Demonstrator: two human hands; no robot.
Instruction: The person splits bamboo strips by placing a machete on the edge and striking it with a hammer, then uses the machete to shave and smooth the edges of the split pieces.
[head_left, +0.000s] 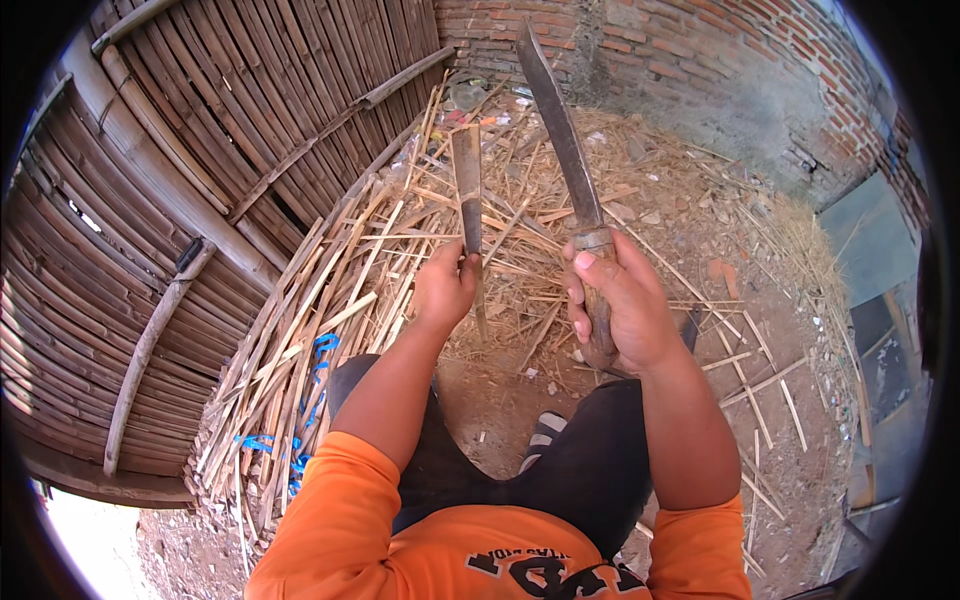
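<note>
My right hand (628, 297) is wrapped round the wooden handle of a machete (560, 125). Its long dark blade points up and away, tilted a little left, and touches nothing. My left hand (444, 287) grips a split piece of bamboo (467, 175) near its middle. The strip stands nearly upright, with its wider end up and a thin end below my fingers. Blade and bamboo are apart, side by side in front of me. Beneath them lies a heap of split bamboo strips (350, 260).
A slatted bamboo wall (180, 200) rises on the left, a brick wall (690, 60) at the back. Blue ribbon (318, 370) lies among the strips. Loose sticks (750, 380) are scattered on the dirt at right, near grey sheets (875, 240). My legs (590, 450) are bent below.
</note>
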